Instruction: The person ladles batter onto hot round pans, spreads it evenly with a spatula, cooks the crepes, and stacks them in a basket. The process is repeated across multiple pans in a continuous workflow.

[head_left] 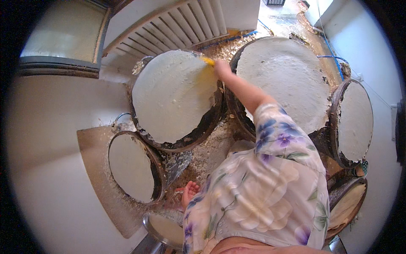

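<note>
My right hand [220, 69] is closed around a yellow scraper [207, 61], whose blade meets the top right rim of a large round griddle [208, 127]. A thin, pale sheet of batter [171, 95] covers most of that griddle; dark metal shows along its lower right edge. My right arm reaches across the gap between this griddle and another large batter-coated griddle [279, 80] to its right. Low beside my body, my left hand [190, 193] hangs with fingers loosely curled and apart, and I see nothing in it. A smaller coated griddle [133, 167] stands left of it.
At the right are two more coated griddles, one upright-looking near the wall [355, 118] and one lower [349, 205]. A round metal-rimmed container [163, 228] stands at lower left. Behind are a white radiator [177, 25], scattered pale flakes [228, 46] and a blue hose [334, 59].
</note>
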Action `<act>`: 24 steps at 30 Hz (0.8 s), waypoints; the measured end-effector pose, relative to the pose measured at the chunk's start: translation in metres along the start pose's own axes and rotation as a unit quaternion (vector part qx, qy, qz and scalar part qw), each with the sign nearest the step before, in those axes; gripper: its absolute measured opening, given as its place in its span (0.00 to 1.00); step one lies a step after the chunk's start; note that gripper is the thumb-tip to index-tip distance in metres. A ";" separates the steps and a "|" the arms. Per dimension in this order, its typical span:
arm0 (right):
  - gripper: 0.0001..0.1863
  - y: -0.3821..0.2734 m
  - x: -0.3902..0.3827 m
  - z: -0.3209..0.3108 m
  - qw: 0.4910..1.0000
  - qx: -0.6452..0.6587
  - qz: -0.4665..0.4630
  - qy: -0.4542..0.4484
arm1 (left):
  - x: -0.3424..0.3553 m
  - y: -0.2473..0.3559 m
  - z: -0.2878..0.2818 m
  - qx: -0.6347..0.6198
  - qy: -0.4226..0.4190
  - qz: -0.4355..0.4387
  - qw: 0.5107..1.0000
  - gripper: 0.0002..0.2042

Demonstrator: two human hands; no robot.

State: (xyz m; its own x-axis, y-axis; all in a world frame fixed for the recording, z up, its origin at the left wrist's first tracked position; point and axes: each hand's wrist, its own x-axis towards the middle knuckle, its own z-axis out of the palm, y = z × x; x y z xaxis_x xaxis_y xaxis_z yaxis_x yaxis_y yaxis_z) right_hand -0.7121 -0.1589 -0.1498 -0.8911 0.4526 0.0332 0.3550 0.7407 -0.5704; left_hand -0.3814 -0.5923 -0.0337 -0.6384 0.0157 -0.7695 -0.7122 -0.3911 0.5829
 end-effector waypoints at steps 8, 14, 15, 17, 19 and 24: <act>0.07 -0.002 0.053 -0.031 0.997 -0.042 -0.065 -0.026 | 0.018 0.013 -0.001 0.001 -0.011 -0.045 0.999 0.18; 0.06 -0.001 -0.013 -0.007 0.939 -0.144 -0.309 -0.045 | 0.020 0.021 0.011 0.015 0.004 -0.048 0.999 0.18; 0.05 0.000 -0.009 -0.006 0.938 -0.158 -0.307 -0.033 | 0.020 0.023 0.014 0.023 -0.002 -0.053 0.998 0.18; 0.05 -0.004 0.015 -0.004 0.935 -0.217 -0.271 -0.079 | 0.019 0.025 0.021 0.034 0.008 -0.063 0.997 0.18; 0.06 0.000 0.054 -0.015 0.975 -0.154 -0.092 -0.134 | 0.017 0.024 0.025 0.035 0.030 -0.067 0.997 0.18; 0.08 -0.003 0.081 -0.041 0.997 0.026 -0.026 0.074 | 0.017 0.015 0.018 0.016 -0.008 -0.040 0.999 0.17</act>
State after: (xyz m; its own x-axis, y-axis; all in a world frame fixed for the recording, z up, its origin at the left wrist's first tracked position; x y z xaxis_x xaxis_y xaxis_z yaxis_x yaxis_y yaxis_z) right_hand -0.7740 -0.1043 -0.1114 -0.8551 0.4854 0.1824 0.2911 0.7405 -0.6057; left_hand -0.4077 -0.5817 -0.0334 -0.5840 0.0611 -0.8095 -0.7699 -0.3577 0.5284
